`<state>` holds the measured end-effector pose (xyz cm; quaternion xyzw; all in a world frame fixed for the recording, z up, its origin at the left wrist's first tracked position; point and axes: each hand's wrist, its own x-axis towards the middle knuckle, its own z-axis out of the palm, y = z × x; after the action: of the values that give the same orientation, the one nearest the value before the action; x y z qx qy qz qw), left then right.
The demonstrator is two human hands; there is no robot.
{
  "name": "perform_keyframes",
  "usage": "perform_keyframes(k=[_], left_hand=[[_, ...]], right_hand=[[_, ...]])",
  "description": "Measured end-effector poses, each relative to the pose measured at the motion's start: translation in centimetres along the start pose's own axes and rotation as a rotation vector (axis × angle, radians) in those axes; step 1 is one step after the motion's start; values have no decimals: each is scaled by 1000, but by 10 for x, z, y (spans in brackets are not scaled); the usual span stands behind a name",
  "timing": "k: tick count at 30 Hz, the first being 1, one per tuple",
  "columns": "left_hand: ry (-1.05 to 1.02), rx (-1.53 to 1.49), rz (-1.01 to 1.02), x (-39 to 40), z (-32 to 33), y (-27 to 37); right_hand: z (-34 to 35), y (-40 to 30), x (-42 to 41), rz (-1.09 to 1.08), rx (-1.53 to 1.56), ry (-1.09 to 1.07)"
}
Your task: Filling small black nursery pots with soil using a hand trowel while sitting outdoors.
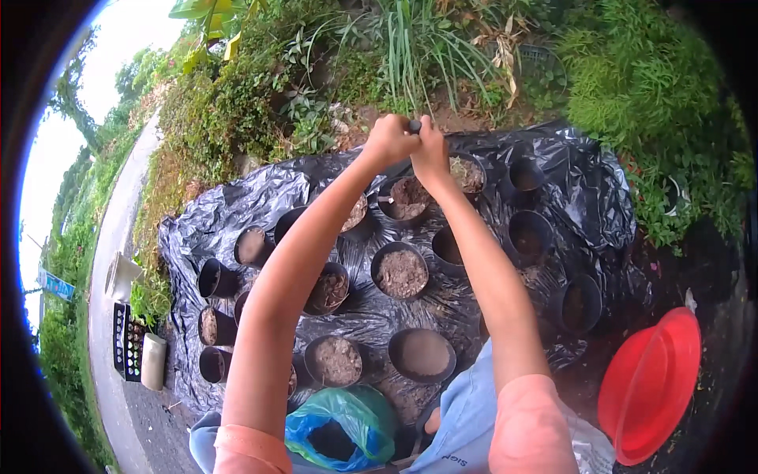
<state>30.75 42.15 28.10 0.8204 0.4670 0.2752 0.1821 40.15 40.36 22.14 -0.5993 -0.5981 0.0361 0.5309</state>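
My left hand (391, 139) and my right hand (430, 151) are close together at the far side of the black plastic sheet (355, 326). Both are closed on a dark rounded handle (415, 126), whose end shows between them. Beneath the hands, dark soil (410, 192) stands heaped above paler soil in a black pot (398, 220); the tool's lower part is hard to make out. Another black pot with dry, pale matter (466, 173) is just right of my right hand. A pot of crumbly soil (402, 274) sits nearer, between my forearms.
Several more black pots (422, 355) stand around the sheet. A green and blue plastic bag (367, 415) lies near my legs, with a red basin (651, 385) at right. A seedling tray (127, 343) is at left by the paved path (112, 237). Plants (408, 53) border the far side.
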Motion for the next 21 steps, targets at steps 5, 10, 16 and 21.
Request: perform_keyframes(k=[5, 10, 16, 21], left_hand=[[74, 7, -13, -5, 10, -34], [176, 78, -57, -12, 19, -52], [222, 118, -5, -23, 25, -70], [244, 41, 5, -37, 23, -72]], right_hand=[[27, 9, -5, -84, -8, -75], [43, 15, -11, -119, 5, -145], [54, 29, -18, -300, 34, -220], [46, 31, -24, -395, 7, -335]])
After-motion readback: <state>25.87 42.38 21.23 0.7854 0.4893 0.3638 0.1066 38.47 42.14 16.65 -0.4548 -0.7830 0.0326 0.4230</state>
